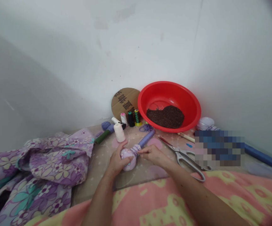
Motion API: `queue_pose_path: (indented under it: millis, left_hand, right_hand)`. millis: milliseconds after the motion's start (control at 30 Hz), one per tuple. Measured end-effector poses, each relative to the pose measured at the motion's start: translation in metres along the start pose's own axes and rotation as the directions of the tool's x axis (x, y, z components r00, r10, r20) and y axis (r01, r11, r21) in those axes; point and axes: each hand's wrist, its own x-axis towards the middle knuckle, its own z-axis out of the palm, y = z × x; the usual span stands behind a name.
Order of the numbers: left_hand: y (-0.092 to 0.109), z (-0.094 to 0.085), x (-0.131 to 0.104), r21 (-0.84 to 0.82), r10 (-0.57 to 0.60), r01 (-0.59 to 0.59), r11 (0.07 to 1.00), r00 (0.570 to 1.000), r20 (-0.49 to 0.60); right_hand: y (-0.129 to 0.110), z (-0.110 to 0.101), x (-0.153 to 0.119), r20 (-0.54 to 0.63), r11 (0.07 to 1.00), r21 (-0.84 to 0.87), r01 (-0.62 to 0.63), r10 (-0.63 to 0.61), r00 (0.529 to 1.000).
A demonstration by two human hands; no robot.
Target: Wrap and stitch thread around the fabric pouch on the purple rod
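My left hand (116, 161) is closed around a ball (128, 164) covered in pale floral cloth, thumb across its front. The ball forms the head of a stick (147, 137) wrapped in purple, which points away toward the wall. Purple-and-white cord (135, 148) is wound round the neck where cloth meets stick. At that neck, my right hand (155, 154) pinches the cord between thumb and fingers; the exact strand is too small to make out. Large scissors (179, 153) lie partly spread, right of my right hand. A white thread spool (119, 132) stands beyond my left hand.
A red basin (194, 117) holding dark grains leans by the wall, beside a round cardboard piece (124, 100). Several small spools (131, 119) stand behind. Floral fabric (60, 160) is heaped at left. Right lie a white ball (206, 122), a blue stick (260, 153) and a blurred patch.
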Motion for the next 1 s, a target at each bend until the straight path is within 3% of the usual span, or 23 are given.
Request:
queue_pose_path:
  millis: [533,800,1000]
  left_hand:
    - [-0.002,0.001,0.001,0.031,0.009,-0.009,0.999,1.0,-0.012]
    - [-0.003,0.001,0.002,0.006,-0.008,0.009,1.0,0.999,-0.035]
    - [-0.005,0.002,0.003,-0.02,-0.021,0.02,1.0,0.999,-0.034]
  right_hand:
    - [-0.001,0.005,0.0,0.008,0.997,-0.07,-0.035,0.036,0.999]
    - [0.007,0.017,0.001,-0.127,0.983,-0.18,-0.018,-0.005,0.992]
    - [-0.008,0.022,-0.004,-0.191,0.944,-0.319,-0.09,0.029,0.981]
